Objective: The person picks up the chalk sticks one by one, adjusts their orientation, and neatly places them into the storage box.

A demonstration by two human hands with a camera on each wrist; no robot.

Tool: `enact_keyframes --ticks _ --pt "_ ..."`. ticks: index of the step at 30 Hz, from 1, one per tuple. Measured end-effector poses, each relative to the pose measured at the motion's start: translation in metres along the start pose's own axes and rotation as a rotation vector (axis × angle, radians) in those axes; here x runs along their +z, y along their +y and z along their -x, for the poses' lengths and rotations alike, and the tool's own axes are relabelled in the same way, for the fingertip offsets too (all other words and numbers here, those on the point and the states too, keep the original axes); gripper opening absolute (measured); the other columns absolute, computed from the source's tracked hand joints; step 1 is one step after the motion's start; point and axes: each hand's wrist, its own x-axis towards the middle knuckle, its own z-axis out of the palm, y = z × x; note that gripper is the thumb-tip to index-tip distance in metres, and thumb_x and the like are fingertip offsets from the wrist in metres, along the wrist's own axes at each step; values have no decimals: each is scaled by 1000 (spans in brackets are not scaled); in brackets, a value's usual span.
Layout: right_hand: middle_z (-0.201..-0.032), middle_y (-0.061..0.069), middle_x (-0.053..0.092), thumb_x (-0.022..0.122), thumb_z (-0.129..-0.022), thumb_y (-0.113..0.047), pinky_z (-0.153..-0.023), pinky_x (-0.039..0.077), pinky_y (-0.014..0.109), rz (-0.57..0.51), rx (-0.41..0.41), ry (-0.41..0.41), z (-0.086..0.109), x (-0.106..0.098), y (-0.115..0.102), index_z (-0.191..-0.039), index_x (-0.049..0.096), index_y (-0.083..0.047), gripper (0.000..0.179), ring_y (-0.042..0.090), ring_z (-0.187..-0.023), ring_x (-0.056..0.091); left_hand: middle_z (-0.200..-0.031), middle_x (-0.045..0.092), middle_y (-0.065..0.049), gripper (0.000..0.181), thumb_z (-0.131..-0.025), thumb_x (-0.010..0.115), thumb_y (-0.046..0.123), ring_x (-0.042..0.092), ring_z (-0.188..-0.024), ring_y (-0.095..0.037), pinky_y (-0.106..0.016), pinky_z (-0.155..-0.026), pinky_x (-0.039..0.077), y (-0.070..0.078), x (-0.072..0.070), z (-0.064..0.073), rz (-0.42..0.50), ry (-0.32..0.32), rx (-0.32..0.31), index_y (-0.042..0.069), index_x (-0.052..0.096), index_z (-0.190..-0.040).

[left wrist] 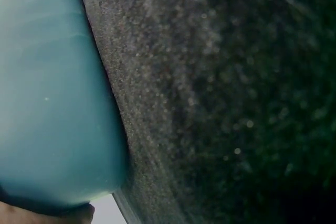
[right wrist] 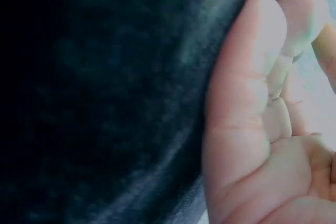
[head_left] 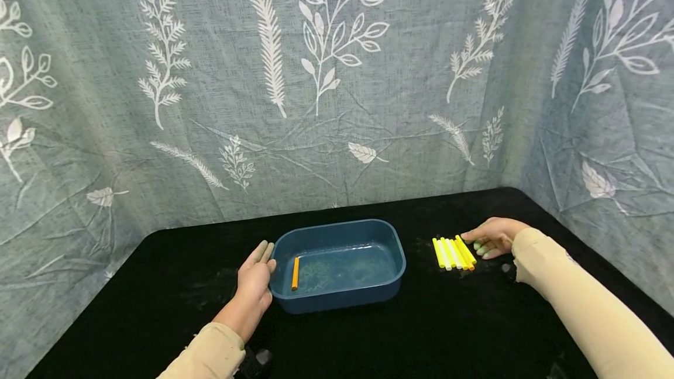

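There is one blue bin (head_left: 337, 296), the only container, on one black table (head_left: 453, 326). Inside the bin, near its left end, lies one orange stick (head_left: 295, 274). To the right of the bin lies a single group of sticks (head_left: 451, 253), yellow and white; about six show, packed so closely that the exact number cannot be told. Hands number two: one left hand (head_left: 255, 276) at the bin's left side and one right hand (head_left: 495, 235) well to its right, with two cream sleeves between them. Behind the bin, the curtain (head_left: 400, 86) bears at least four feather-shaped fronds and three single leaves.
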Motion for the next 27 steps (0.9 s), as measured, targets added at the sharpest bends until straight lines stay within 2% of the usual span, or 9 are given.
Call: enact_keyframes --ticks 5,8,11,13,22,27 --pt "-86 8 51 65 -93 -26 -69 56 29 68 7 33 3 4 -3 -97 62 -4 22 17 -72 53 -160 0 -19 60 -102 25 -7 1 -146 -36 -41 -118 22 -1 -1 0 -13 -3 -3 3 -2 -155" --pt "-80 5 50 67 -92 -26 -66 56 29 114 4 54 3 8 -5 -88 63 -7 19 15 -67 52 -160 1 -20 60 -102 25 -8 1 -146 -36 -41 -118 22 -1 -1 0 -22 -3 -3 2 -2 -155" --pt "-71 2 47 68 -91 -24 -63 55 27 146 5 74 3 11 -6 -76 60 -11 21 13 -61 49 -160 1 -19 59 -102 25 -7 1 -146 -35 -41 -118 22 -1 -2 0 -28 0 -4 3 -1 -155" --pt "-69 1 45 68 -91 -22 -62 54 27 153 7 81 2 12 -6 -74 57 -12 23 12 -60 47 -160 1 -19 59 -102 25 -7 1 -146 -35 -41 -118 22 0 -2 0 -30 -2 -4 3 -1 -155" --pt "-71 3 44 67 -90 -19 -61 53 26 173 30 109 3 15 -9 -75 50 -10 24 14 -61 48 -161 1 -18 59 -103 25 -6 1 -147 -34 -41 -118 21 -1 -2 -1 -25 -8 -18 4 -1 -155" --pt "-79 5 46 63 -90 -17 -63 54 27 118 41 106 3 11 -8 -94 49 -2 21 16 -65 50 -161 2 -18 59 -103 25 -6 2 -147 -34 -40 -118 20 0 -1 -2 -30 -14 -6 3 -1 -155"
